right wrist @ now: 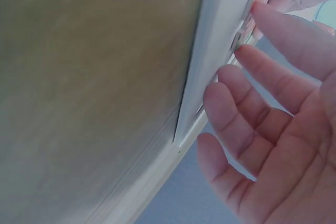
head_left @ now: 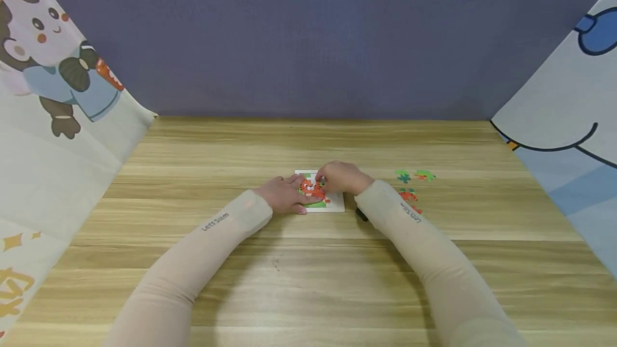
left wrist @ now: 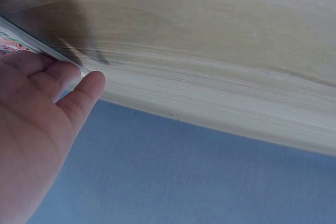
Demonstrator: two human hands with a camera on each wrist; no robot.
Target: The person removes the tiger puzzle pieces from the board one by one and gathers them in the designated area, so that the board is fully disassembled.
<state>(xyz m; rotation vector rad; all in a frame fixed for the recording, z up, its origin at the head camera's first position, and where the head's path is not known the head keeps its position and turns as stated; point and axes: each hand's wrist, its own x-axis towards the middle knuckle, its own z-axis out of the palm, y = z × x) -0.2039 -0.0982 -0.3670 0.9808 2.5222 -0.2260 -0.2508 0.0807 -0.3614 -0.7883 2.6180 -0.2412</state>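
Your left hand [head_left: 284,195] lies palm down near the middle of the head view, its fingers extended and somewhat spread, gripping nothing. It rests on the left part of the white puzzle board [head_left: 336,205], one finger reaching across the tiger picture [head_left: 310,187] and the thumb lower, by the board's bottom edge. In the left wrist view, that hand fills the left side of the frame, its fingers only gently bent, with the board's edge running across the upper left.

Your right hand [head_left: 341,177] is over the upper right part of the board, fingers bent inward. Its thumb and forefinger pinch a small puzzle piece [right wrist: 240,38] right at the board, in the upper right of the right wrist view; the gap between the two tips is small. The other fingers curve loosely below them and hold nothing. How firmly the piece sits in the picture you cannot tell, because your fingers cover much of it.

The board lies flat on the wooden counter [head_left: 270,293], just right of the centre of the head view. To the right of your right hand lie loose puzzle pieces: green ones [head_left: 403,176] and a green-and-orange one [head_left: 425,175] higher up, orange ones [head_left: 408,195] lower down, partly behind your pale right sleeve [head_left: 424,250]. A small black object [head_left: 361,215] shows beside the same sleeve, near the board's lower right corner.
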